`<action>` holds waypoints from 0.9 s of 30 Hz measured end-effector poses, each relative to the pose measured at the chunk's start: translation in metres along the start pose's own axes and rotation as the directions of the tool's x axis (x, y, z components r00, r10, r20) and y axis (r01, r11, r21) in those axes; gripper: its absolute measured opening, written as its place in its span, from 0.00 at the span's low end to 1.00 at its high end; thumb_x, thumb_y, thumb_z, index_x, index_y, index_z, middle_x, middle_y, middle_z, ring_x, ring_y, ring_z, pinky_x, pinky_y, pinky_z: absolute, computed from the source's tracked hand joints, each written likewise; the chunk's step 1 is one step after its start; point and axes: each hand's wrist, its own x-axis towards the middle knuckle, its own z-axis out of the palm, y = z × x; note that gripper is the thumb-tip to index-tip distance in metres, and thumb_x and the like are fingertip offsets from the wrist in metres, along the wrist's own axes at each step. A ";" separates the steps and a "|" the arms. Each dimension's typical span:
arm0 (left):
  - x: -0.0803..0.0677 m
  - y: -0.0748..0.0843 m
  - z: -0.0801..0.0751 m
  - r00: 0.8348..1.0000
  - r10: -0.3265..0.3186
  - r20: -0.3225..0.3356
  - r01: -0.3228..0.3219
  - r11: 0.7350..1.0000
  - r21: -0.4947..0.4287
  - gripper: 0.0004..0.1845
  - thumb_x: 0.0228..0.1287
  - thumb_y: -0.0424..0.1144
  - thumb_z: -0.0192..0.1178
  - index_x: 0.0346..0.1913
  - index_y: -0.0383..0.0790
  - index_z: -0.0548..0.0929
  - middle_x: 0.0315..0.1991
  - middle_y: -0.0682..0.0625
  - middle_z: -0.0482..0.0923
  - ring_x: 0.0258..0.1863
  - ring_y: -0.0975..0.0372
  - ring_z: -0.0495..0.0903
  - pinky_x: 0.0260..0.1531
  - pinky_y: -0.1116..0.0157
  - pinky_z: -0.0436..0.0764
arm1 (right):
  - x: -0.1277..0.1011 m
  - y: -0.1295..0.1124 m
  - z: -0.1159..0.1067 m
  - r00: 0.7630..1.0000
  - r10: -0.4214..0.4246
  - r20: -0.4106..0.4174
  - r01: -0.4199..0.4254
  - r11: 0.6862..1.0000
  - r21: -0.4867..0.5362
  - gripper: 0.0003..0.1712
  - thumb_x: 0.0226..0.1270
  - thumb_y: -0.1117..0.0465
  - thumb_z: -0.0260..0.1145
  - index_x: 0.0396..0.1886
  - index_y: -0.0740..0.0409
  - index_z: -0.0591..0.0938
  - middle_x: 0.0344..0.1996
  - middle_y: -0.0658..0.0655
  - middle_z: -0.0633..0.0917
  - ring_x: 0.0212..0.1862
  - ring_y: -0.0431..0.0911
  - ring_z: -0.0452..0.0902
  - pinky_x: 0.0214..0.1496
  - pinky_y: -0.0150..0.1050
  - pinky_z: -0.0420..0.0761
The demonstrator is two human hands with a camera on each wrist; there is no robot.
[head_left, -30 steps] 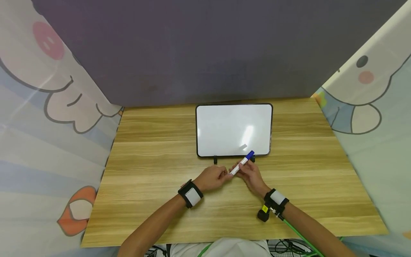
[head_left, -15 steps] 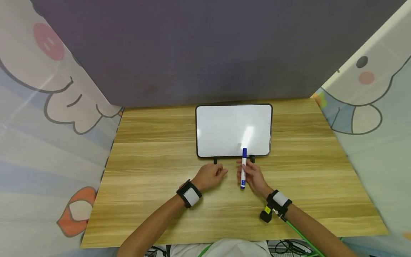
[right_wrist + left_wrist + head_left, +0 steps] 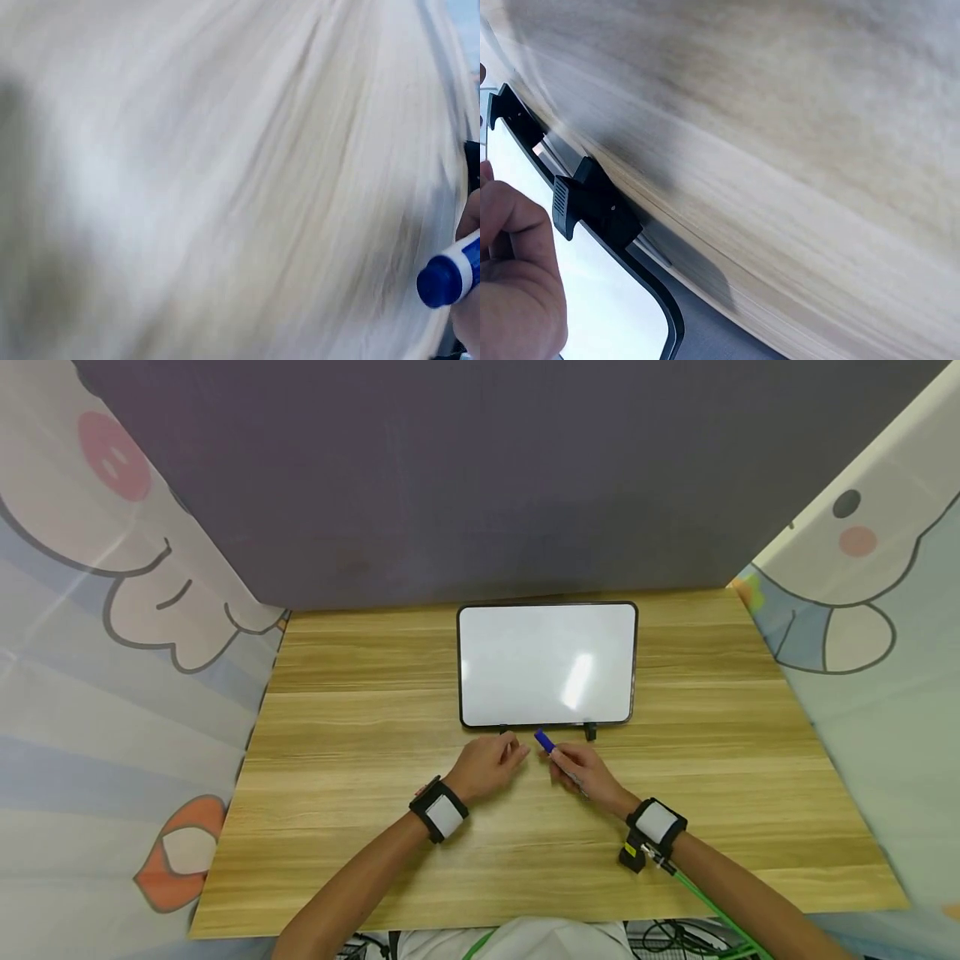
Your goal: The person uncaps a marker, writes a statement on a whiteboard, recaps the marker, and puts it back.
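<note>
A white marker with a blue cap [image 3: 545, 742] is gripped in my right hand [image 3: 581, 768], cap end pointing up and left toward my left hand. The right wrist view shows the blue cap [image 3: 448, 274] over blurred wood. My left hand [image 3: 491, 763] rests on the wooden table [image 3: 352, 777] with loosely curled fingers [image 3: 510, 277] and holds nothing. It lies just in front of the whiteboard's left black foot [image 3: 592, 210]. The blank whiteboard [image 3: 547, 664], black-framed, stands a little beyond both hands.
A dark purple wall closes the table's far side. Cartoon-printed sheets hang to the left [image 3: 112, 652] and right [image 3: 862, 627]. Each wrist carries a black band with a white patch. A green cable [image 3: 705, 910] runs from the right wrist off the near edge.
My left hand let go of the marker's end. The right hand swung the marker from pointing up-right, through upright, to pointing up-left and lower.
</note>
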 end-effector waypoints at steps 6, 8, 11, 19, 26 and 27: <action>0.000 0.001 0.001 1.000 0.018 0.018 -0.018 0.999 -0.033 0.17 0.70 0.56 0.44 0.36 0.49 0.78 0.14 0.60 0.66 0.14 0.70 0.64 0.15 0.74 0.62 | -0.002 -0.012 0.008 0.994 -0.110 0.023 0.111 0.929 -0.354 0.13 0.70 0.64 0.54 0.48 0.64 0.79 0.32 0.62 0.81 0.31 0.39 0.71 0.33 0.29 0.71; 0.000 0.001 0.002 0.999 0.032 0.040 -0.031 0.999 -0.023 0.18 0.70 0.56 0.43 0.36 0.50 0.79 0.14 0.60 0.66 0.14 0.70 0.63 0.15 0.74 0.62 | -0.001 -0.005 0.010 0.991 -0.133 0.027 0.133 0.899 -0.417 0.12 0.69 0.61 0.55 0.47 0.60 0.80 0.35 0.56 0.83 0.35 0.35 0.71 0.38 0.30 0.72; 0.000 0.003 0.002 0.996 0.056 0.066 -0.055 0.998 -0.007 0.19 0.70 0.56 0.43 0.34 0.49 0.80 0.15 0.60 0.66 0.15 0.71 0.65 0.16 0.74 0.62 | 0.002 0.007 0.009 0.986 -0.162 0.034 0.158 0.863 -0.479 0.11 0.69 0.59 0.56 0.47 0.52 0.80 0.40 0.49 0.84 0.39 0.34 0.74 0.42 0.31 0.75; 0.000 0.002 0.004 0.994 0.084 0.065 -0.086 0.996 0.023 0.18 0.70 0.54 0.45 0.29 0.49 0.78 0.16 0.60 0.69 0.16 0.71 0.66 0.17 0.75 0.63 | 0.006 0.019 0.004 0.977 -0.203 0.065 0.205 0.811 -0.548 0.12 0.68 0.53 0.57 0.50 0.44 0.79 0.44 0.43 0.83 0.45 0.34 0.78 0.47 0.34 0.78; 0.000 0.001 0.007 0.994 0.102 0.049 -0.103 0.995 0.011 0.19 0.70 0.55 0.44 0.27 0.50 0.77 0.14 0.60 0.66 0.15 0.72 0.65 0.16 0.75 0.62 | 0.008 0.018 0.003 0.964 -0.250 0.086 0.253 0.779 -0.573 0.11 0.67 0.54 0.59 0.48 0.46 0.80 0.40 0.43 0.84 0.41 0.32 0.77 0.42 0.32 0.78; 0.000 0.001 0.007 0.993 0.107 0.047 -0.108 0.994 0.013 0.19 0.70 0.55 0.45 0.26 0.49 0.76 0.14 0.60 0.66 0.14 0.71 0.65 0.16 0.75 0.62 | 0.009 0.018 0.003 0.962 -0.257 0.091 0.261 0.772 -0.579 0.11 0.67 0.54 0.59 0.48 0.46 0.80 0.40 0.43 0.84 0.41 0.32 0.77 0.42 0.32 0.78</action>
